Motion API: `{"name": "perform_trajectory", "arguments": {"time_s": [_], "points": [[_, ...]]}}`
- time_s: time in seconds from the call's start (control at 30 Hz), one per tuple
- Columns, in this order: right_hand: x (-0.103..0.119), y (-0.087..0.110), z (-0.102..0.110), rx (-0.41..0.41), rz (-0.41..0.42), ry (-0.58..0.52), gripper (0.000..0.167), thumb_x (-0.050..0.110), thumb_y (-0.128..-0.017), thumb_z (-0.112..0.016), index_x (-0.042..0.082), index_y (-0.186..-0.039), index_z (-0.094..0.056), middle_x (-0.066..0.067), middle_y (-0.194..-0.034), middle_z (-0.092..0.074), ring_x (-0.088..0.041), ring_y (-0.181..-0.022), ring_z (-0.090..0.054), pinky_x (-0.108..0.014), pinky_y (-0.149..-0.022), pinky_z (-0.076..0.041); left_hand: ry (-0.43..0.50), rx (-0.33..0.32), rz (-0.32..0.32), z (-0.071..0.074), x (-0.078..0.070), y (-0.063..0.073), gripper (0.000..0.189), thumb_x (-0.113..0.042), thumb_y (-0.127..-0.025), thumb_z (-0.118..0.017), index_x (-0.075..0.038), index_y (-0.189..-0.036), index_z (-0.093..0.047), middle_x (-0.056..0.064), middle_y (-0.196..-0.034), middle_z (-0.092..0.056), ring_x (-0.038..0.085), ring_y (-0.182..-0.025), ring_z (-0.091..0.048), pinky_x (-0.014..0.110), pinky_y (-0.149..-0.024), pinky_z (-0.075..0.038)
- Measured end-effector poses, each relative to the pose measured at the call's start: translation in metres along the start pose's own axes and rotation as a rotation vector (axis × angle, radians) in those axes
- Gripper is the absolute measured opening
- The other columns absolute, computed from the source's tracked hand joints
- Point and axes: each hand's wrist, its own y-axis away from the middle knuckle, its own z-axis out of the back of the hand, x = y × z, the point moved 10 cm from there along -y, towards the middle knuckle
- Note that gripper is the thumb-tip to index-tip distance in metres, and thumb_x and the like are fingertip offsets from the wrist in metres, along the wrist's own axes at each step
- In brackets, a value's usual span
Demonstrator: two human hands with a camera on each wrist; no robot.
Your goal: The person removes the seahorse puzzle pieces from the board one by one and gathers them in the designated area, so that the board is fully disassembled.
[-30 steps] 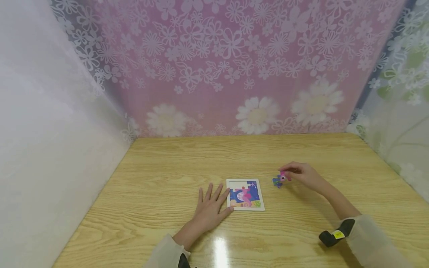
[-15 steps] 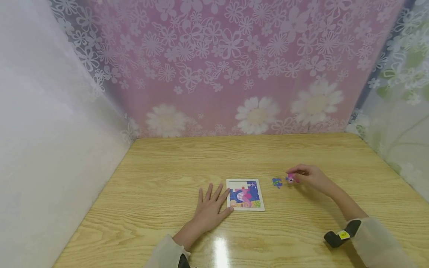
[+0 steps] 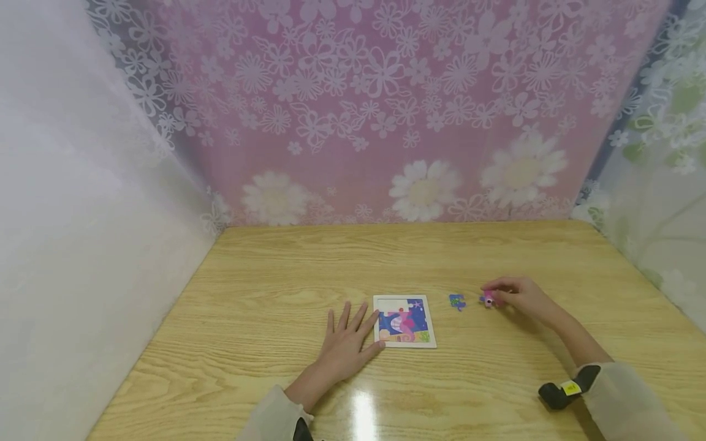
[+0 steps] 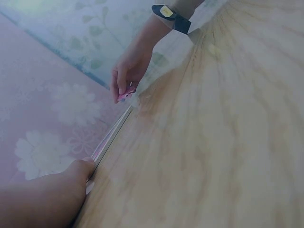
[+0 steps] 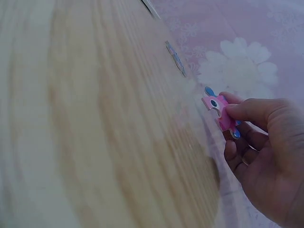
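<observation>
My right hand (image 3: 521,298) pinches a pink jigsaw piece (image 5: 221,112) with a black eye and blue knobs, between thumb and fingers. In the right wrist view it is held tilted, off the wooden surface. My left hand (image 3: 345,349) lies flat with spread fingers, its thumb and index fingertip at the left edge of a white-framed jigsaw puzzle (image 3: 432,338). Inside the frame is a sea picture with a pink seahorse; a pale bare patch shows at its upper left. A loose blue and green jigsaw piece (image 3: 456,301) lies flat between the frame and my right hand.
The wooden table (image 3: 265,263) reaches back to a pink flowered curtain (image 3: 342,122). A pale wall (image 3: 99,214) rises on the left, and a leafy, flowered curtain (image 3: 667,184) hangs on the right.
My right hand has moved to the right and a little nearer with the pink piece, away from the blue and green piece, which now shows whole. The left hand keeps still.
</observation>
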Motion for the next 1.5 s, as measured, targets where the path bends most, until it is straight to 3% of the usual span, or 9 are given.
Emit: {"name": "perform_trajectory", "arguments": {"time_s": [0.53,0.93,1.23,1.5], "points": [[-0.016,0.002,0.001,-0.022,-0.01,-0.044,0.024,0.007,-0.092,-0.055,-0.009,-0.11,-0.06,-0.007,-0.081,-0.063,-0.012,-0.068,-0.055,-0.025,-0.055,-0.045,0.003,-0.006,-0.005,-0.001,-0.001,0.001,0.065,-0.06,-0.093,-0.029,-0.023,-0.146,-0.027,0.006,-0.151,-0.017,0.036,-0.136,-0.004,0.06,-0.102,0.002],[-0.013,0.009,0.001,-0.155,0.11,0.12,0.017,0.007,-0.09,-0.06,0.0,-0.103,-0.067,-0.011,-0.098,-0.062,-0.001,-0.085,-0.054,-0.013,-0.071,-0.044,0.0,0.003,0.003,-0.005,0.0,0.0,0.065,-0.06,-0.093,-0.028,-0.024,-0.147,-0.026,0.004,-0.151,-0.017,0.034,-0.136,-0.004,0.059,-0.102,0.002],[-0.002,0.011,0.0,-0.209,0.195,0.224,0.015,0.003,-0.087,-0.062,0.003,-0.1,-0.069,-0.006,-0.092,-0.061,-0.007,-0.08,-0.051,-0.018,-0.066,-0.042,0.006,0.01,0.006,-0.005,0.001,0.001,0.066,-0.062,-0.092,-0.026,-0.026,-0.147,-0.024,0.003,-0.151,-0.015,0.034,-0.136,-0.003,0.058,-0.102,0.004],[-0.002,0.011,-0.002,-0.221,0.17,0.257,0.012,0.003,-0.087,-0.062,0.003,-0.097,-0.069,-0.004,-0.089,-0.056,-0.009,-0.071,-0.044,-0.023,-0.058,-0.039,-0.005,0.017,0.017,-0.007,0.004,-0.001,0.067,-0.064,-0.091,-0.022,-0.028,-0.147,-0.022,0.001,-0.152,-0.013,0.032,-0.137,-0.001,0.057,-0.102,0.006]]}}
